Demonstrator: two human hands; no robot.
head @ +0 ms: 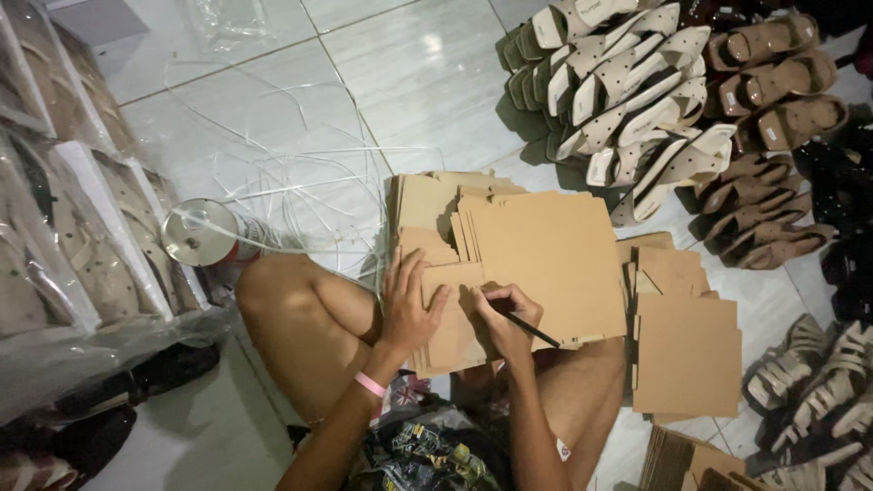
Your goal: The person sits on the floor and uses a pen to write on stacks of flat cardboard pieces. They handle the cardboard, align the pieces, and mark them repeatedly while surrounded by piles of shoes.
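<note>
Head view, looking down on a person seated on a tiled floor (427,82).

Left hand (407,305): flat, fingers spread, pressing down on a flattened cardboard sheet (555,255) resting across the lap. Not closed on anything.

Right hand (506,318): closed around a dark pen (532,329), tip on or just above the same sheet near its lower edge; contact not certain. Hands close together, not touching.

Under and behind the top sheet: a fanned stack of like cardboard blanks (427,205). Second pile of flat cardboard (687,350) just to the right on the floor, with more at the bottom right corner.

Surroundings: cream sandals (627,82) and brown sandals (773,86) in rows at upper right; bagged shoes (64,236) along the left; spool of white strapping (195,232) near the knee, loose strands across the tiles.

Progress, judged: top sheet in work with the pen; no marks legible. Which pile is finished and which is pending cannot be told; many blanks appear left.
</note>
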